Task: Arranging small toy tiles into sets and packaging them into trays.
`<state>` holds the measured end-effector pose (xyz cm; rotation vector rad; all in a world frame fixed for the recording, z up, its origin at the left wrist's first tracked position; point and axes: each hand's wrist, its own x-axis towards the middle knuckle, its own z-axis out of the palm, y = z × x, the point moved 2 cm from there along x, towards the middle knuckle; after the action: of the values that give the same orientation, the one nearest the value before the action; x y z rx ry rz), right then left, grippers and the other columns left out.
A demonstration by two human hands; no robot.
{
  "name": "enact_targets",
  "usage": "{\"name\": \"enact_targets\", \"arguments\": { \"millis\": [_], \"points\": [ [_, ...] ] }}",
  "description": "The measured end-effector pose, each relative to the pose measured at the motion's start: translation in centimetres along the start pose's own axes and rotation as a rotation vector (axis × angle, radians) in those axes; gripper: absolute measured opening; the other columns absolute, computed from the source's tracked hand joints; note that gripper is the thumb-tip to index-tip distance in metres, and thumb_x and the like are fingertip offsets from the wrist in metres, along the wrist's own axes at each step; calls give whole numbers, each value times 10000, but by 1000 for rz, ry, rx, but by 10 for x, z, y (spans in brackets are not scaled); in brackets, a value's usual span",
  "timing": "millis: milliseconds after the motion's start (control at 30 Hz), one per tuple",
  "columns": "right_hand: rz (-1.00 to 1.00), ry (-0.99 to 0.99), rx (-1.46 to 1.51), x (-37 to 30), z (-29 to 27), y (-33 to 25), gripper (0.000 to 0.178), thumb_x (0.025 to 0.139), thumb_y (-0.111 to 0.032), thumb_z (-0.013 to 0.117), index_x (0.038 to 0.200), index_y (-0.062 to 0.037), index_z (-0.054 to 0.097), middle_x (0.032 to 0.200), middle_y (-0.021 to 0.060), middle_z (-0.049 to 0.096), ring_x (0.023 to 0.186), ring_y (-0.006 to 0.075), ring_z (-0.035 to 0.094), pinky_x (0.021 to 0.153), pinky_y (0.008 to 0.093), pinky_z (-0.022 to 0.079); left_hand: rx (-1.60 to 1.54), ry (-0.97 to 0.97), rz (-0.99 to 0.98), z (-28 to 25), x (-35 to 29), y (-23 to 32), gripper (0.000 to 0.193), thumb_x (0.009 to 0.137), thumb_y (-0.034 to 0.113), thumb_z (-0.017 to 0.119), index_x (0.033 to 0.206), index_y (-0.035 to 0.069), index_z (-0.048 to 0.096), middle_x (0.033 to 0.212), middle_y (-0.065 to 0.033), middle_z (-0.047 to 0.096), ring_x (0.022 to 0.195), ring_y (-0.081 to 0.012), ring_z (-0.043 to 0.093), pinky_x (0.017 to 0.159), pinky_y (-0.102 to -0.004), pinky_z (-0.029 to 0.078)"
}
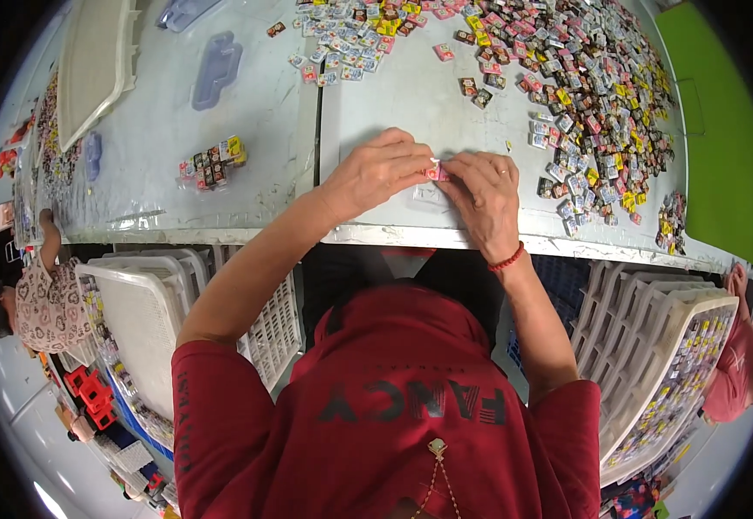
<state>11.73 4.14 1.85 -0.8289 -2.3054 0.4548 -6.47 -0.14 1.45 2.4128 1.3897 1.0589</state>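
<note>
Both hands meet over the table near its front edge. Between their fingertips is a small pink-and-white carton [437, 174]. My left hand [382, 170] pinches it from the left, fingers closed. From the other side my right hand [485, 189] holds the same carton with thumb and fingers. Just below the fingers lies a clear plastic piece [429, 195], partly hidden by the right hand. To the left of my left hand sits a cluster of small yellow, dark and pink cartons [213, 163], apparently in clear plastic.
A large heap of small mixed cartons [605, 112] covers the table's right side; more white-and-blue ones [350, 48] lie at the back. A blue-grey plastic tray [217, 71] lies left. White crates [147, 320] stand below the edge. Co-workers [52, 303] are at both sides.
</note>
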Motion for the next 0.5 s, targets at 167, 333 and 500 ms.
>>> {"name": "enact_targets", "arguments": {
  "millis": [167, 333, 500],
  "points": [
    [-41, 53, 41, -1, 5, -2, 230, 686, -94, 769, 897, -66, 681, 973, 52, 642, 932, 244, 581, 857, 383, 425, 33, 68, 45, 7, -13, -4, 216, 738, 88, 724, 941, 31, 677, 993, -31, 664, 940, -219, 597, 809, -297, 516],
    [-44, 79, -38, -8, 2, -2, 233, 683, -100, 766, 898, -74, 681, 981, 48, 636, 950, 238, 580, 891, 420, 412, 18, 57, 37, 9, -11, 1, 233, 728, 80, 732, 944, 22, 671, 1040, -64, 653, 1064, -260, 582, 871, -327, 512],
    [-55, -9, -220, -20, 10, -12, 321, 733, -192, 724, 1029, -88, 659, 1082, 34, 611, 1064, 232, 545, 1032, 507, 308, 84, -116, -50, -4, -21, 16, 524, 720, 160, 741, 1171, -34, 557, 1257, -128, 540, 1201, -319, 485, 971, -410, 434]
  ]
}}
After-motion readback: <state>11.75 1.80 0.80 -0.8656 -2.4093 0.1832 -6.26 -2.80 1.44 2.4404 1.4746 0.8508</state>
